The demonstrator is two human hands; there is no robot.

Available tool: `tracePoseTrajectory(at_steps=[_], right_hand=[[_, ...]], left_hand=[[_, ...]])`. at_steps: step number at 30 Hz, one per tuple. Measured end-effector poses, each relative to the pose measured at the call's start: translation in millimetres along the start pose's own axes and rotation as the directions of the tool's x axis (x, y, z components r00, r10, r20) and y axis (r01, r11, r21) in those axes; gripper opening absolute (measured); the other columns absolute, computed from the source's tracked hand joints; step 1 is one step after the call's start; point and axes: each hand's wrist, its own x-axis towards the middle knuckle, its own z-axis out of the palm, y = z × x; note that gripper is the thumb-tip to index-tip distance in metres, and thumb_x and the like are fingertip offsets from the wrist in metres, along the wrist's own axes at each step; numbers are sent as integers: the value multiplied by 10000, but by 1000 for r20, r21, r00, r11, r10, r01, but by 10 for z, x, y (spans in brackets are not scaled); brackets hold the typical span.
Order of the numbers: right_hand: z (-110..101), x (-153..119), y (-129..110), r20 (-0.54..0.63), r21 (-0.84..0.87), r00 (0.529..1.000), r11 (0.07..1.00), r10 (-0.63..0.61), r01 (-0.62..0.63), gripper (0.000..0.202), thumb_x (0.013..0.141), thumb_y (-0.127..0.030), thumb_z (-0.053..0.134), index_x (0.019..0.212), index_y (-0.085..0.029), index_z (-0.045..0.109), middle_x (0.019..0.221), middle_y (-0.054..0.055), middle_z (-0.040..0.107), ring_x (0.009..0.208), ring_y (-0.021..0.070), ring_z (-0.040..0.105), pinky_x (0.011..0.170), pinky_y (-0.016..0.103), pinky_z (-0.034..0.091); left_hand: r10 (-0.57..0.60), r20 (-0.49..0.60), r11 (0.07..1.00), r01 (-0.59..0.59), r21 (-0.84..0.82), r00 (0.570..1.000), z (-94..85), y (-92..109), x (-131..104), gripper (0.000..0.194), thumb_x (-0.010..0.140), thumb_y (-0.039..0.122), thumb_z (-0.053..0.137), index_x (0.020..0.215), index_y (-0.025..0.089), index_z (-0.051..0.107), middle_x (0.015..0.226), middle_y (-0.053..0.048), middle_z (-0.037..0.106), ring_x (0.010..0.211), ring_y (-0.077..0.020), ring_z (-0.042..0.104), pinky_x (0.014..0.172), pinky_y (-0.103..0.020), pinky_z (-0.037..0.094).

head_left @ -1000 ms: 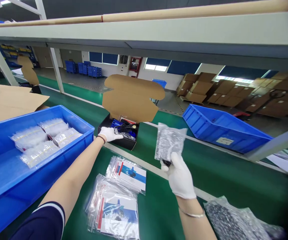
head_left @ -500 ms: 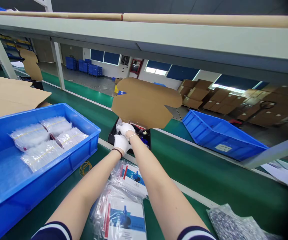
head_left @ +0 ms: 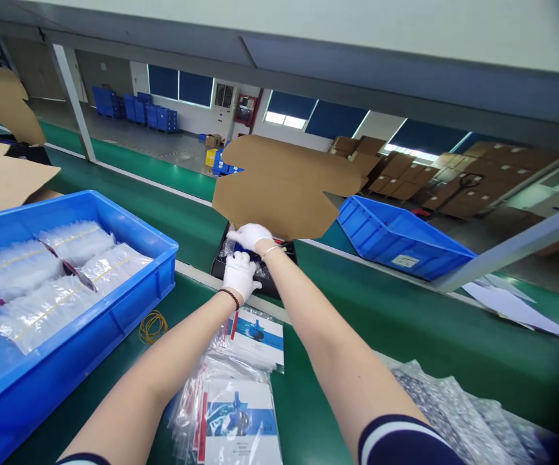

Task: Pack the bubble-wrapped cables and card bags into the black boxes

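Observation:
Both of my hands, in white gloves, reach into a black box [head_left: 272,284] whose tall brown cardboard lid [head_left: 279,187] stands raised behind it. My left hand [head_left: 241,274] lies over the front left of the box, fingers spread and pointing away from me. Just beyond it, my right hand [head_left: 251,236] stretches leftward across the contents, palm down, its fingers extended. Between the two hands shows a dark blue item [head_left: 243,248], with clear plastic wrap around it. My hands and right wrist hide much of the inside.
Bagged booklets [head_left: 240,420] lie in front of the box. Left of them are yellow rubber bands [head_left: 153,327] and a blue bin [head_left: 134,307] holding banded plastic packets [head_left: 61,310]. Bubble wrap [head_left: 453,407] lies front right; another blue bin [head_left: 400,242] stands beyond the green belt [head_left: 357,307].
My hands have moved apart: the left has opened out at the front of the box, while the right has flattened farther back. The camera view has tilted downward and shifted.

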Motion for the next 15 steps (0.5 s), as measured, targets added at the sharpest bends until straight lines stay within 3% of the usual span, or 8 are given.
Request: tracePoseTrajectory(at_steps=[3,7,11,15], right_hand=[[-96,-5,567,-119,-76,990,993,75,-85,402,958,-302,331,1215,-195,621,1223,150,608,1077,285,590,830,377,478],[47,-25,1027,-148,-170,989,984,17,-43,373,909,-184,406,1230,-194,597,1163,152,616,1042,271,580,834,361,448],[250,60,1005,-188,-228,974,970,-127,82,402,940,-193,370,1314,-220,514,1198,165,564,1096,287,509,880,403,396],[331,215,885,-206,-229,967,968,-148,100,294,914,-156,399,1088,-112,633,1167,230,541,1099,320,491,862,418,399]], left_hand=[[95,18,993,-96,64,995,-48,-14,89,674,740,654,612,1164,130,624,1457,-226,314,1362,-426,200,1088,-558,169],[103,188,995,-102,-12,977,-58,-9,258,781,724,762,500,1182,139,609,1243,-221,532,1162,-388,487,1015,-526,300],[127,211,992,-126,-20,969,-11,89,299,773,728,751,498,1173,126,601,1195,-204,564,1111,-367,531,1041,-523,267],[123,181,992,-117,-40,976,49,224,269,735,765,736,469,1151,126,606,1175,-195,565,1087,-349,550,1054,-520,246]])
